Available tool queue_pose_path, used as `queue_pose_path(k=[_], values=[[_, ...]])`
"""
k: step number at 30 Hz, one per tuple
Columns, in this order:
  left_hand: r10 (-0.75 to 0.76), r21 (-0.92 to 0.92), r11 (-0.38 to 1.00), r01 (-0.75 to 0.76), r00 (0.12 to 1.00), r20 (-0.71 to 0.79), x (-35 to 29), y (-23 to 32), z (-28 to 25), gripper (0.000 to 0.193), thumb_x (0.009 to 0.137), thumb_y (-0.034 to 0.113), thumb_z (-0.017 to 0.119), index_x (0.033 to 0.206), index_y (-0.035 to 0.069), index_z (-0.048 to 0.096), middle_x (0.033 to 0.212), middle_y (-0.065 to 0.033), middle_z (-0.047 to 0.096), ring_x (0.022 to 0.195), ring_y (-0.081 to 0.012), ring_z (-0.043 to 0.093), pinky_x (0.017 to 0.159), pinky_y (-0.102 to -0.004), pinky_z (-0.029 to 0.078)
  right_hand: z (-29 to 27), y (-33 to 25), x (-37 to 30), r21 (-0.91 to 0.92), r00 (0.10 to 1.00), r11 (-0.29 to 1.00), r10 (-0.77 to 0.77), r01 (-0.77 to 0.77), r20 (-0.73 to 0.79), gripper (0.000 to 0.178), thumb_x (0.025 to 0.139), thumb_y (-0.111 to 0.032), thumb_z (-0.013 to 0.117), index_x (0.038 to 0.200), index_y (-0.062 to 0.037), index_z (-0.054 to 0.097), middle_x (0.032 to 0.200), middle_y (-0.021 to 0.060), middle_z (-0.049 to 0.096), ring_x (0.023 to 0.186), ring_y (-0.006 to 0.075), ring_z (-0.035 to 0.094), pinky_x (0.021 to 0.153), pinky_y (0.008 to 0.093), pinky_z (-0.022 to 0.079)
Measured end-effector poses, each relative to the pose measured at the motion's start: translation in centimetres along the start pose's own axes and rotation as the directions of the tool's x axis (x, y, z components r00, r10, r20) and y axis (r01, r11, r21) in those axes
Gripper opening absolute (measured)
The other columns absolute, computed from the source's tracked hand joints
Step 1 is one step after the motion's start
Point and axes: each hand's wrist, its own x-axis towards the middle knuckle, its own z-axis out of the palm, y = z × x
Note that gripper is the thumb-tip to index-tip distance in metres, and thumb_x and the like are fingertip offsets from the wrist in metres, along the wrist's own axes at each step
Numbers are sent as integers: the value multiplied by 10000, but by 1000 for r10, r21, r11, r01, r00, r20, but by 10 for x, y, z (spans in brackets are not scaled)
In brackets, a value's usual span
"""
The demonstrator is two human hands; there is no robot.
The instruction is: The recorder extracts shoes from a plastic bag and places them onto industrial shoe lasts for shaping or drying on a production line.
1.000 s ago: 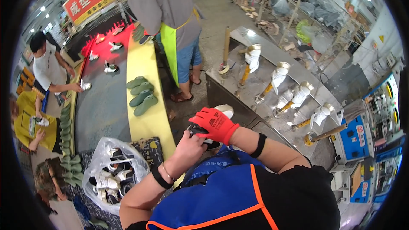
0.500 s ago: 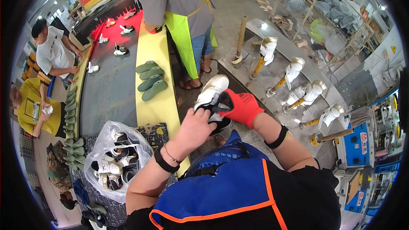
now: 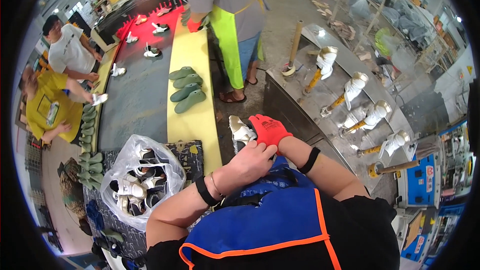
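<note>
In front of my body is a white, gold and black shoe [image 3: 241, 133], its toe pointing away from me. My right hand [image 3: 270, 131], in a red glove, is closed over its upper from the right. My bare left hand [image 3: 248, 163] has its fingers curled together at the near end of the shoe, against the glove. Both hands hide the shoe's opening and heel. To the left, a clear plastic bag [image 3: 172, 167] holds several similar white and black shoes on a dark patterned surface [image 3: 192, 146].
Several green shoe lasts [image 3: 186, 90] lie on the yellow ledge [image 3: 190, 55] beside a conveyor belt [image 3: 132, 100] carrying shoes. White shoes [image 3: 354, 86] sit on yellow posts on a metal bench [image 3: 310, 95] at right. A person in a green apron [image 3: 224, 40] stands ahead; two people work at far left.
My hands have drawn the shoe toward my body. The gloved hand has moved from the shoe's opening onto its upper, and my left hand now meets the glove at the near end.
</note>
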Motion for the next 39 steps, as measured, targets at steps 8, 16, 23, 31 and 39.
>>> queue_pose_path(k=[8,16,23,31,39], values=[[1,110,994,9,996,-86,-24,1,-3,107,723,245,650,745,140,651,897,-41,498,842,-197,504,731,-326,402,17,-3,-5,-106,964,993,-84,59,-251,538,715,-338,676,1158,-67,539,1106,162,581,1067,338,562,898,426,451],[-236,178,967,182,905,354,-61,-14,4,197,805,215,613,995,199,663,1060,-100,569,1044,-262,487,827,-383,389,-21,44,4,525,988,847,-138,82,69,508,706,-129,784,1174,-32,612,1103,115,668,1031,212,635,905,349,488],[-277,72,961,267,927,252,-56,-20,-10,301,718,342,739,984,217,676,984,-81,590,1002,-256,501,814,-390,400,-28,15,3,600,991,798,-33,-54,132,515,774,-259,749,1202,-39,564,1144,119,645,1071,216,607,923,359,466],[-258,149,961,232,947,191,-58,-19,27,251,725,304,714,946,195,670,931,-81,544,975,-256,515,774,-408,400,-6,46,4,510,995,858,15,-62,95,418,812,-289,706,1140,-45,621,1118,139,662,1040,238,619,896,384,475],[-883,138,456,879,466,-50,-161,-42,111,370,681,353,798,943,143,643,1030,-146,540,1008,-347,511,800,-474,426,-21,134,-76,791,476,610,709,-43,-520,359,892,-244,663,1177,-34,606,1080,133,669,978,215,629,860,332,482]])
